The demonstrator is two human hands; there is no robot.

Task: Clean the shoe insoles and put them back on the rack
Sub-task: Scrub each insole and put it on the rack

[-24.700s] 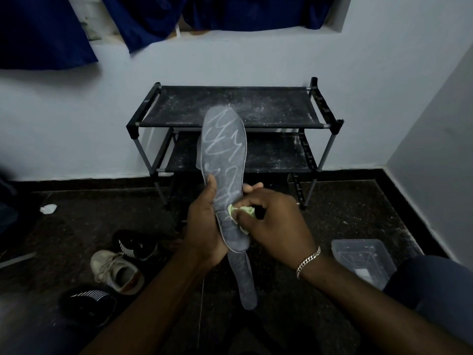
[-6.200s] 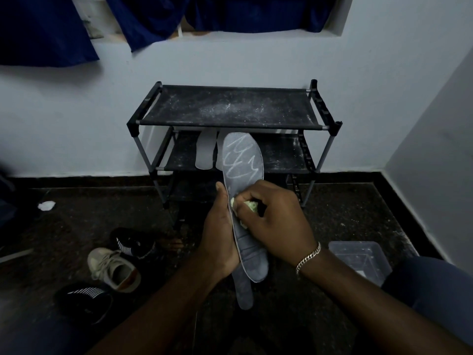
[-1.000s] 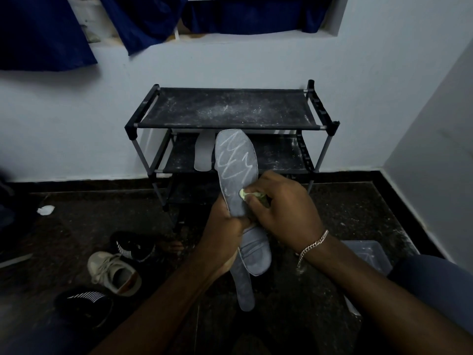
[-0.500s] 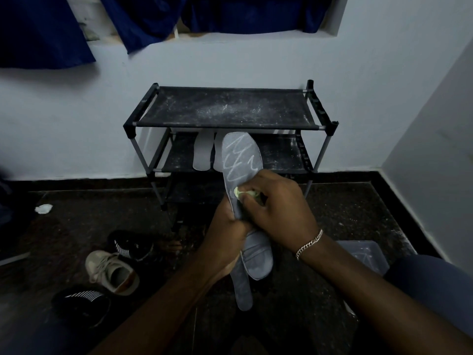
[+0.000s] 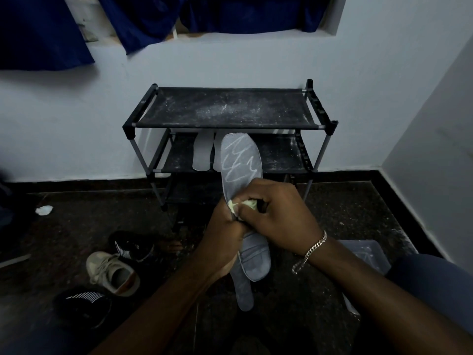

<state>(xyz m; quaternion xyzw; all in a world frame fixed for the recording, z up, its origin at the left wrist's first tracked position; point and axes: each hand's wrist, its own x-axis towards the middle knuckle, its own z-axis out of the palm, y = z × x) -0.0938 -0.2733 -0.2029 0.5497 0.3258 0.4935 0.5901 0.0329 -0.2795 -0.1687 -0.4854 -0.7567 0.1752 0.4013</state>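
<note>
Head view: grips grey insole (image 5: 242,160) mid-length in left hand (image 5: 225,242), fingers curled round its edge, upright, near side of the rack (image 5: 225,108). Pinches pale green cloth (image 5: 245,204) in fingertips of right hand (image 5: 276,216), pressed on insole face.

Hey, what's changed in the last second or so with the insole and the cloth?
The right hand slid the yellow-green cloth slightly left across the grey insole, toward the left hand. Nothing was picked up or let go. The left hand's grip on the insole, the white scribbles near its toe, the rack and the shoes stayed as they were.
</note>
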